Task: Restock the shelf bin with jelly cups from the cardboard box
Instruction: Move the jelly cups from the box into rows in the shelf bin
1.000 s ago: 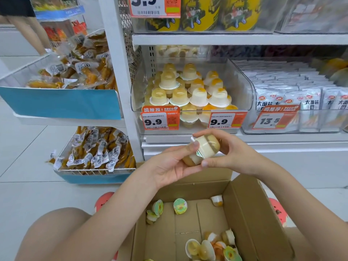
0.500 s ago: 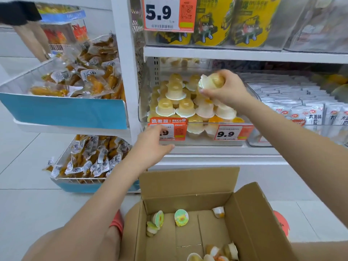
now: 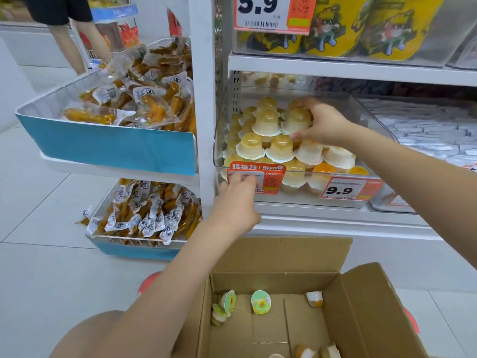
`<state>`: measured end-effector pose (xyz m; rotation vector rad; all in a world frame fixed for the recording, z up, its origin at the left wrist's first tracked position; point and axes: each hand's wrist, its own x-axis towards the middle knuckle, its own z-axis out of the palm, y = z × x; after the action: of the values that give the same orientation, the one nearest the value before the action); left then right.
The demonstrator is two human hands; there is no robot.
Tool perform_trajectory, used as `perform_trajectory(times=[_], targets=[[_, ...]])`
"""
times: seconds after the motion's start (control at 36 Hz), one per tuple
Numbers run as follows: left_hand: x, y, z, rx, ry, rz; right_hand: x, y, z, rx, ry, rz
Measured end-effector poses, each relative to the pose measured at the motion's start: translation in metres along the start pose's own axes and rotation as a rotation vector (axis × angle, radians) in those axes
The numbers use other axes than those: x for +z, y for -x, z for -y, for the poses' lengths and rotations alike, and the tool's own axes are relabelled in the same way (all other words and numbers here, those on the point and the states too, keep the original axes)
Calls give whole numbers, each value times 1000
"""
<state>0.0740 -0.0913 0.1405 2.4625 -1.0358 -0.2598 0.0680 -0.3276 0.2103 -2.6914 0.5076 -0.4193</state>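
The right hand (image 3: pixel 326 124) is reaching into the clear bin (image 3: pixel 371 120) on the shelf (image 3: pixel 348 69), fingers curled over the domed top of a jelly cup (image 3: pixel 296 120) and thumb pressing low at its side. That cup is sitting rim-down on the top tier of the stack, toward the bin's middle, touching its neighbours. The left hand (image 3: pixel 236 200) is resting at the bin's front left corner, fingertips curled against the orange price tag (image 3: pixel 271 177); whether they are pinching the tag or only bracing on the lip, I cannot tell.

The cup looks light and fairly stiff, a thin plastic shell with a foil lid, probably slick on the dome. I would take it across the dome, or by the flared rim, and not squeeze, since the lid seal could give. Stacked like this, the pile could topple at a nudge.

In the box (image 3: pixel 361 306) at the person's knees, 4 cups are lying against the far wall: 2 in the left corner, 1 near the middle, 1 toward the right. At least 2 more are peeking in at the near edge. In the bin I am counting 4 in the front row and roughly 3 on top; the rest are too crowded to count.
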Motion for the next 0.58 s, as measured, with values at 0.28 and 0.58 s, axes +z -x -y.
perform_trajectory(times=[0.28,0.58], targets=[[4,0,2,12,37,-33,2,4,-11,-2,-28,50],[57,33,16,16,26,76,27,137,-19,-362,67,-208]])
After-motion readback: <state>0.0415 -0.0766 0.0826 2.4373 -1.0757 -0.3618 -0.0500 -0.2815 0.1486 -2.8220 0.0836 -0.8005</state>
